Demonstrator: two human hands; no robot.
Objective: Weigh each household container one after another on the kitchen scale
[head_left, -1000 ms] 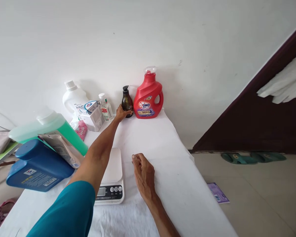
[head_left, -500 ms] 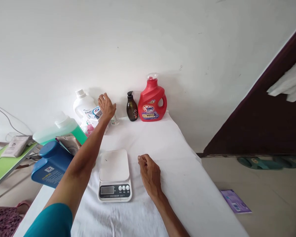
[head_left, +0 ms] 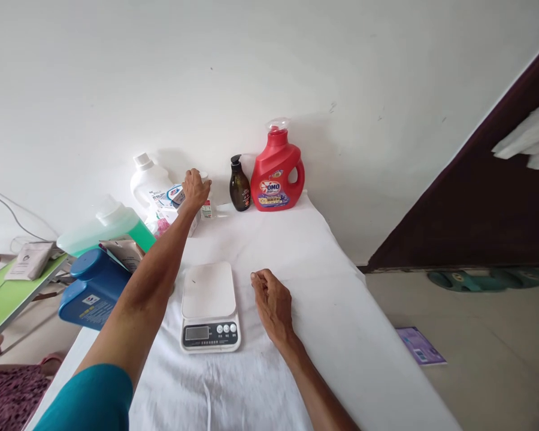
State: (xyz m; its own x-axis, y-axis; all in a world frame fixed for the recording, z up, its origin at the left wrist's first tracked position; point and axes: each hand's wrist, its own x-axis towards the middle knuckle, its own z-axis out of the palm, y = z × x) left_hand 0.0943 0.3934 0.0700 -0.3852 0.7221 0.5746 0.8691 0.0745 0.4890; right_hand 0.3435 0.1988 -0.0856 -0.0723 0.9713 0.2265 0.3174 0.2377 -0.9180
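My left hand (head_left: 194,190) reaches to the back of the white-covered table (head_left: 323,311) and closes over the top of a small clear bottle (head_left: 207,206) standing beside a white box. Just right of it stand a dark brown pump bottle (head_left: 239,185) and a red detergent jug (head_left: 276,170), both against the wall. My right hand (head_left: 272,302) rests loosely curled on the cloth, holding nothing, right of a white kitchen scale (head_left: 209,305) with an empty platform.
At the left lie a white jug (head_left: 149,182), a green-liquid jug (head_left: 103,224) and a blue jug (head_left: 92,290) on their sides, with a pouch (head_left: 126,251). A green side table (head_left: 9,293) stands far left. Green slippers (head_left: 476,278) and a purple packet (head_left: 420,346) lie on the floor at right.
My left hand left the dark pump bottle, moved left, and came down onto the small clear bottle. My right hand stayed put on the cloth.
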